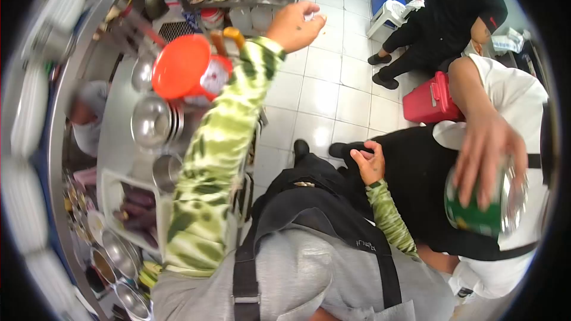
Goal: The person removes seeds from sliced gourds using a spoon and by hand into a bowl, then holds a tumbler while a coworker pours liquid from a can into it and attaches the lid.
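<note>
Your right hand [371, 164] looks empty, loosely open — your left hand [295, 27], I can't tell. The yellow handle [234, 37] looks stiff — grasp mid-length.

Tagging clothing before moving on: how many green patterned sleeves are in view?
2: the left sleeve, ending at the left hand, and the right sleeve, ending at the right hand. No third one shows.

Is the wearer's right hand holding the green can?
No, a co-worker's hand holds the green can, while the wearer's right hand is well apart from it.
</note>
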`<state>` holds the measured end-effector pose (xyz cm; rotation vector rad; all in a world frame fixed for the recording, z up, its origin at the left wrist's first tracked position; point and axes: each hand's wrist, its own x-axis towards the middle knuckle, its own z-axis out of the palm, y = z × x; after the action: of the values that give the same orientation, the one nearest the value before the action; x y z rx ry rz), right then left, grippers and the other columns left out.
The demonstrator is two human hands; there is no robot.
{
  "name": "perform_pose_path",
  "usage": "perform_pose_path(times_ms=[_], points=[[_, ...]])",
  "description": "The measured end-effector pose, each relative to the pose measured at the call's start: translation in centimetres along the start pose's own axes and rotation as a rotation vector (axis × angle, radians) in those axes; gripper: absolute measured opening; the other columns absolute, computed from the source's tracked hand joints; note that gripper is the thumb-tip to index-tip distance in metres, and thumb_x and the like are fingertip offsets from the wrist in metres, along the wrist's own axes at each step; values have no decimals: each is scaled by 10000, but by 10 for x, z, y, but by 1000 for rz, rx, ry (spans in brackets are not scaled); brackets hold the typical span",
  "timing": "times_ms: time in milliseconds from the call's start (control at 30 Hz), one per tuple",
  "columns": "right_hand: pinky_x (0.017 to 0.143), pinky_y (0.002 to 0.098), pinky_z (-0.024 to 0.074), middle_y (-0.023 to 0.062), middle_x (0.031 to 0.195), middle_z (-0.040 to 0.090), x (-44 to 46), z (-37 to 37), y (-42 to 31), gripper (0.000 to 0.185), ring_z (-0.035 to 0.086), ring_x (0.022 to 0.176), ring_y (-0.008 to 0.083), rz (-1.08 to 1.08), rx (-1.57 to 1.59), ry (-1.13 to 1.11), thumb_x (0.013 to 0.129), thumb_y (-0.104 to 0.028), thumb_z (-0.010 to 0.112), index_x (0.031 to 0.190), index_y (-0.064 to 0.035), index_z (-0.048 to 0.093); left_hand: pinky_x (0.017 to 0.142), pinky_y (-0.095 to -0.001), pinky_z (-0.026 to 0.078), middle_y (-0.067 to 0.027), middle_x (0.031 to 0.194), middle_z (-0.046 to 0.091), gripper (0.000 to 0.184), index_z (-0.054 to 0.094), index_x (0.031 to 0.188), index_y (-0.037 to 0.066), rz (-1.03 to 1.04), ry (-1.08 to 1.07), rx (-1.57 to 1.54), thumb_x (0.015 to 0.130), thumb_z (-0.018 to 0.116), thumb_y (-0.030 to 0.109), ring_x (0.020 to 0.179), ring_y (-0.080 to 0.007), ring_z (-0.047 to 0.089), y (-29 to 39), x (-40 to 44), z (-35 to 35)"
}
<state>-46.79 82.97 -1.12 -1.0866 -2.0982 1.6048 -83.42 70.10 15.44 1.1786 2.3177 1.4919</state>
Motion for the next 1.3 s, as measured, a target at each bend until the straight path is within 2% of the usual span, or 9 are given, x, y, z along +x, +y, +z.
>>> perform_pose_path(times_ms=[133, 333, 433, 500, 567, 633, 700, 967, 1300], points=[[776, 351, 509, 154, 981, 619, 82, 9, -8, 351, 621, 846, 233, -120, -174, 145, 725, -213, 817, 896, 12, 609, 966, -404, 454, -220, 1243, 589, 649, 534, 1290, -42, -239, -205, -103, 859, 679, 422, 1129, -321, 575, -113, 112, 73], [775, 363, 494, 168, 894, 673, 223, 27, 8, 284, 643, 888, 261, -85, -53, 166, 741, -182, 777, 662, -3, 571, 1035, -570, 318, -242, 1494, 328, 823, 379, 1444, 39, -759, -311, -1281, 890, 410, 646, 1256, -413, 421, -157, 162, 45], [801, 342, 512, 190, 1005, 679, 270, 26, -20, 294, 652, 929, 261, -53, -25, 62, 771, -179, 757, 941, 35, 651, 994, -563, 373, -262, 1412, 435, 811, 401, 1427, 34, -800, -239, -1098, 880, 463, 630, 1170, -407, 506, -185, 192, 48], [769, 328, 521, 192, 1031, 666, 289, 41, -40, 499, 651, 886, 246, -223, -108, 223, 811, -226, 751, 1174, 78, 593, 988, -486, 430, -219, 1363, 501, 687, 497, 1359, 39, -922, -329, -317, 881, 559, 529, 1199, -353, 516, -204, 214, 59], [776, 326, 531, 200, 1063, 653, 330, 45, -33, 597, 658, 911, 242, -259, -203, 205, 838, -268, 742, 1248, 113, 536, 946, -393, 462, -163, 1140, 661, 479, 682, 1123, 59, -451, -634, 216, 871, 601, 458, 1098, -279, 598, -310, 246, 97], [814, 331, 536, 218, 1091, 651, 369, 51, -55, 569, 660, 975, 246, 94, -10, -33, 840, -261, 737, 1231, 108, 549, 902, -380, 479, -148, 953, 710, 386, 732, 919, 45, -654, -507, 137, 857, 606, 405, 1017, -286, 641, -321, 263, 95], [810, 338, 544, 222, 1105, 651, 394, 66, -62, 552, 659, 991, 250, 161, -54, -134, 846, -252, 730, 1219, 114, 554, 892, -421, 477, -190, 954, 696, 414, 709, 941, 18, -351, -492, 254, 821, 616, 403, 998, -350, 638, -417, 276, 123], [765, 317, 542, 180, 1068, 686, 542, 222, -252, 453, 697, 843, 205, -240, -475, -802, 870, -250, 713, 1208, 26, 594, 1004, -429, 439, -289, 1239, 584, 551, 558, 1207, -90, -1162, 22, 4, 802, 568, 282, 1156, -427, 562, -545, 211, -12], [824, 287, 508, 128, 1161, 643, 615, 515, -382, 510, 643, 960, 154, -450, -620, -1293, 869, -183, 715, 1301, 13, 527, 851, -453, 511, -221, 914, 698, 461, 716, 843, -2, -1458, 615, 53, 827, 600, 443, 922, -383, 655, -648, 79, -187]])
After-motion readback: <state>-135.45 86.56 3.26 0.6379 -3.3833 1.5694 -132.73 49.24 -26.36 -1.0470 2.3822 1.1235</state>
